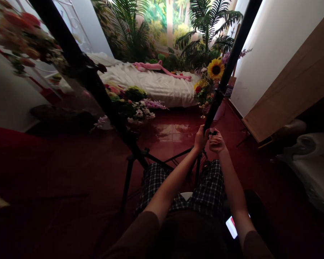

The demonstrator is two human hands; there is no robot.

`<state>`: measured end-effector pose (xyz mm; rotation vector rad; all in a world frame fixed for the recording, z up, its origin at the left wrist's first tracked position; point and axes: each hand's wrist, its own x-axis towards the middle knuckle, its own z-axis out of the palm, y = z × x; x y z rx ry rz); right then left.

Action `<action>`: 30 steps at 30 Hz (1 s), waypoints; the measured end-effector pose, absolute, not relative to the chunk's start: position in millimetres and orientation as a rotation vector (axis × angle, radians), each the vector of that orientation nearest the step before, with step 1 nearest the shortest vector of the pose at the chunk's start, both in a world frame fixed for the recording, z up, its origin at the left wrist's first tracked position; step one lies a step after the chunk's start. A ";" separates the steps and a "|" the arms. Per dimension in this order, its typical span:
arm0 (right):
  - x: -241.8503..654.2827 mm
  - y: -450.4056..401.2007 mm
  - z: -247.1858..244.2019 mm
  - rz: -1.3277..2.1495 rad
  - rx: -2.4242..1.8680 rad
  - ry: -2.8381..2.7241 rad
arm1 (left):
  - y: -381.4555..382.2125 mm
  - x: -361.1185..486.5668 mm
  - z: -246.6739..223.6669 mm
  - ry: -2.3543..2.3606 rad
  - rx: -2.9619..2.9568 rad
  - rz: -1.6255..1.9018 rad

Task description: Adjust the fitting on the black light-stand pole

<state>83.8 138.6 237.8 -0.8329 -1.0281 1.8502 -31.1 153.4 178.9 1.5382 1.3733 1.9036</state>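
Two tall black stands rise in front of me, a left stand (102, 97) and a right stand (218, 99), both with spread legs. My left hand (201, 137) is wrapped round the pole of the right stand, low down near a joint. Just right of it, my right hand (216, 142) is closed with bent fingers on a small black knob (213, 133) at the side of that pole. The two hands are close together above my checked shorts.
Behind the stands are a white-draped bed (156, 86) with a pink plush toy (151, 66), flowers (140, 109) and a sunflower (215, 69). A wooden board (291, 82) leans at right, near a pale sofa (313, 158). A lit phone (231, 227) lies beside my right arm.
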 end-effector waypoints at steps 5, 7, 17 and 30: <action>90.0 144.9 238.1 1.899 -0.929 -1.051 | 151.8 -31.3 179.9 1.386 1.566 1.908; 92.9 147.5 240.7 1.944 -0.952 -1.032 | 150.5 -31.2 180.9 1.389 1.569 1.904; 106.1 171.2 240.5 2.106 -1.097 -1.226 | 148.1 -28.5 184.6 1.406 1.536 1.912; 129.4 178.2 258.5 0.579 -1.185 -2.485 | 149.4 -29.1 180.5 1.382 1.565 1.932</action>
